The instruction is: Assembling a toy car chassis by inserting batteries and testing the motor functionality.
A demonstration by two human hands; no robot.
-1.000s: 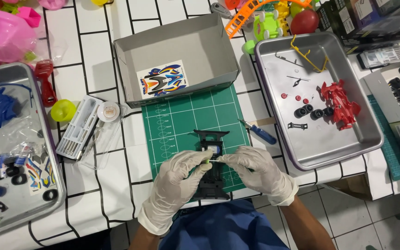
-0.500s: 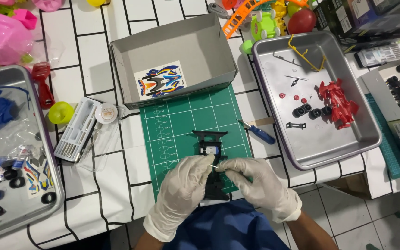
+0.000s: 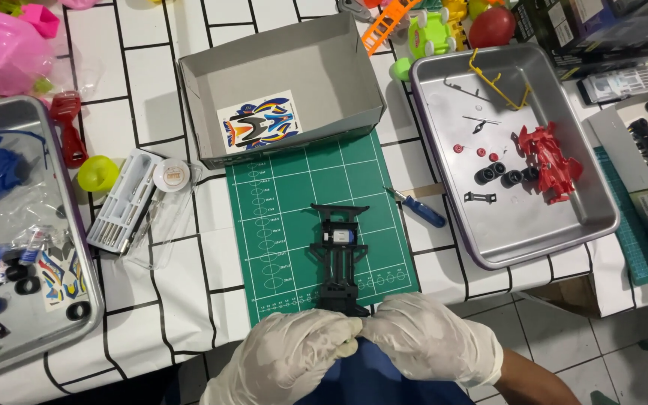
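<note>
Both my hands wear white gloves and meet at the table's front edge. My left hand [image 3: 294, 354] and my right hand [image 3: 430, 339] press their fingertips together around a small pale piece that is mostly hidden. Just beyond them a black toy car chassis [image 3: 339, 259] with a small motor lies lengthwise on the green cutting mat [image 3: 279, 225]. Neither hand touches the chassis.
A grey cardboard box [image 3: 294, 67] holding a colourful sticker sheet [image 3: 258, 122] stands behind the mat. A blue screwdriver [image 3: 423, 211] lies to the right, beside a metal tray [image 3: 481, 259] with a red car body [image 3: 547, 161] and wheels. At the left are a tool case [image 3: 121, 201] and another tray [image 3: 93, 289].
My hands have drawn back from above the chassis toward my body, still pressed together. The chassis now lies fully uncovered on the mat.
</note>
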